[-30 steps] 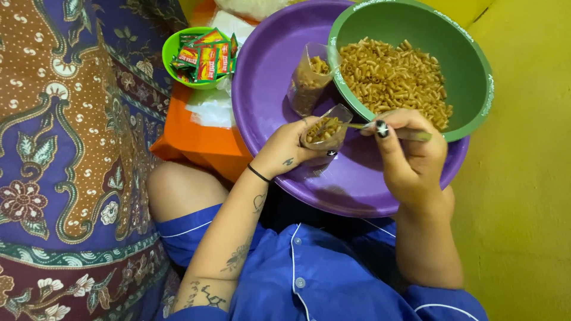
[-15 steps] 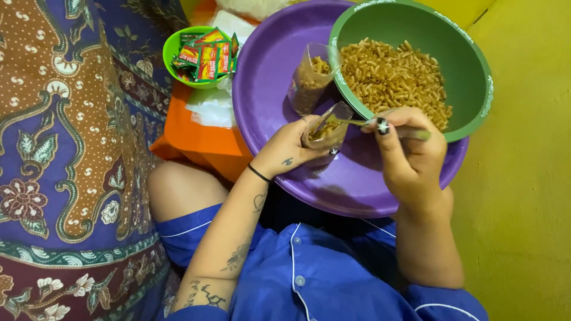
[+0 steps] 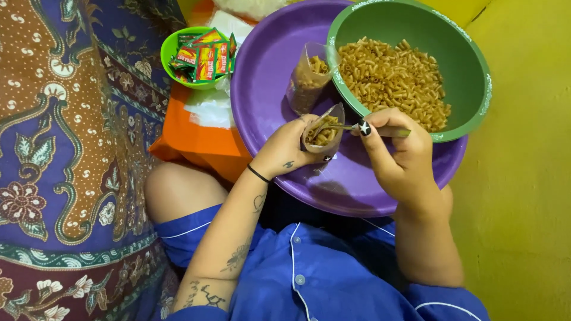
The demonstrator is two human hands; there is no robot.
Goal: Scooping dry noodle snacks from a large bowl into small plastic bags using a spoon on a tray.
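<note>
— What are your hands doing?

— My left hand (image 3: 289, 148) is curled around a little clear bag (image 3: 323, 132) with pasta bits in it. My right hand (image 3: 397, 156) is pinching a spoon (image 3: 348, 126), and its tip is inside the bag's open top.

— What is near them?

— Just past my right hand is a green bowl (image 3: 464, 65) full of pasta bits. Past my left hand stands another filled bag (image 3: 307, 82). All sit in a big purple tub (image 3: 262, 77). Farther left is a small green bowl (image 3: 169, 53) of packets (image 3: 205, 56).
</note>
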